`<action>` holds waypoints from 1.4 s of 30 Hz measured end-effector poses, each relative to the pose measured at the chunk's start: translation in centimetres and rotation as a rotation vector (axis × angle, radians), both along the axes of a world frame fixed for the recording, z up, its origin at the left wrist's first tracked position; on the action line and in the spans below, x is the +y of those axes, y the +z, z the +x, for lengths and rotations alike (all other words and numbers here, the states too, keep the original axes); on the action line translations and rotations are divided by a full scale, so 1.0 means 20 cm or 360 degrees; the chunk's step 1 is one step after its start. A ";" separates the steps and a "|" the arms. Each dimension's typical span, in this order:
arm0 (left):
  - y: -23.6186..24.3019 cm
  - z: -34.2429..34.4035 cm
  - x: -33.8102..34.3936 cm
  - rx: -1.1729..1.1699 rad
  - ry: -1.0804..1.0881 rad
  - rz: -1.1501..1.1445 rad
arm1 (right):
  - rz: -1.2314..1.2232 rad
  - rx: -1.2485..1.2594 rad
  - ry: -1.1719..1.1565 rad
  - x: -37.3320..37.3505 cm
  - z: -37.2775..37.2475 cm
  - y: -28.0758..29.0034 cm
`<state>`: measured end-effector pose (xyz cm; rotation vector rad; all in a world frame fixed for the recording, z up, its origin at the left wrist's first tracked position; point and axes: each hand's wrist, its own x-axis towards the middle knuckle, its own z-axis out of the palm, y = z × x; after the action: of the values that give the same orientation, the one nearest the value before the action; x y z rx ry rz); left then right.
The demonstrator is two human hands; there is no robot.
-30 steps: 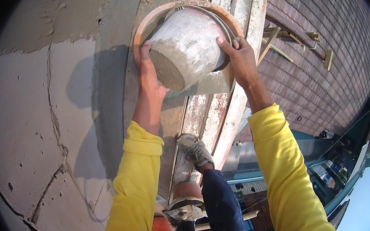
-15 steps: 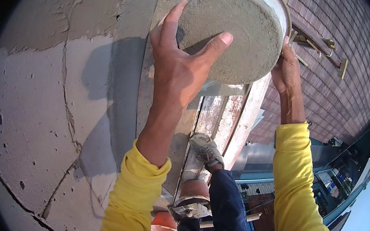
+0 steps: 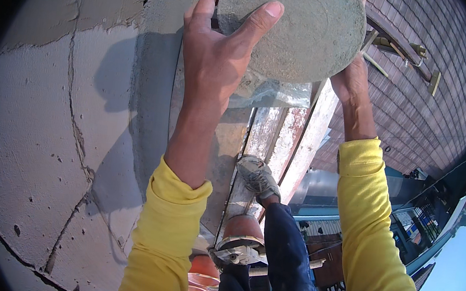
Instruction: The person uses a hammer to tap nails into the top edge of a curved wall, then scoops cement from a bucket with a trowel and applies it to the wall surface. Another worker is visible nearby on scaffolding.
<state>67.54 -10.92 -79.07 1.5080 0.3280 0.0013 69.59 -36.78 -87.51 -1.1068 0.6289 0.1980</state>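
Observation:
A cement-coated bucket (image 3: 293, 30) is held tipped with its flat grey bottom facing me, at the top of the head view. My left hand (image 3: 214, 47) grips its left side, thumb lying across the bottom and fingers round the edge. My right hand (image 3: 350, 77) is closed on the lower right side, its fingertips partly hidden behind the bucket. Below the bucket, grey wet-looking material and the smooth lower edge of a sheet or basin (image 3: 275, 93) show on the planks (image 3: 260, 128); most of what lies under it is hidden.
A cracked, part-rendered wall (image 3: 42, 125) runs along my left. My shoe (image 3: 257, 176) rests on the narrow plank walkway beside an orange bucket (image 3: 240, 231); more orange containers (image 3: 202, 278) sit below. To the right, a tiled roof (image 3: 433, 81) and balconies lie lower down, beyond the planks.
The bucket has been tipped over and raised toward the top of the view, so its bottom now faces me. My left hand moved up and round onto that bottom; the right hand moved with it.

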 end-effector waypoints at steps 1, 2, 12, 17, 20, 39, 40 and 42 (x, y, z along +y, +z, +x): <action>-0.05 0.07 0.00 0.0029 0.0010 0.0144 | 0.0024 0.0155 0.0021 -0.02 0.05 -0.10; -0.14 0.12 0.01 0.0166 -0.0023 0.0082 | 0.0050 0.0306 0.0042 -0.03 0.07 -0.23; 0.20 0.09 0.02 -0.0292 -0.0337 0.0049 | 0.0226 0.0117 -0.0359 0.07 -0.04 0.15; -0.28 0.16 0.05 0.0163 -0.0165 -0.0175 | 0.0169 0.0371 -0.0073 0.01 0.10 -0.20; -0.10 0.08 0.00 -0.0088 -0.0208 -0.0066 | 0.0298 0.0019 -0.0038 -0.03 0.09 -0.06; 0.35 -3.28 0.32 0.1790 -0.0054 0.0403 | -0.2630 -0.0374 0.1221 0.59 -0.86 0.80; 0.47 -3.55 0.36 0.1828 -0.0172 0.0389 | -0.2671 -0.0378 0.1331 0.58 -1.01 0.83; 0.76 -4.04 0.33 0.1933 -0.0406 0.0821 | -0.2533 -0.0326 0.1538 0.62 -1.33 0.88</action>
<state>-13.27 -4.32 -63.97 1.9033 1.1557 -1.1390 42.94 -24.41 -69.92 -2.8919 -0.1414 0.4144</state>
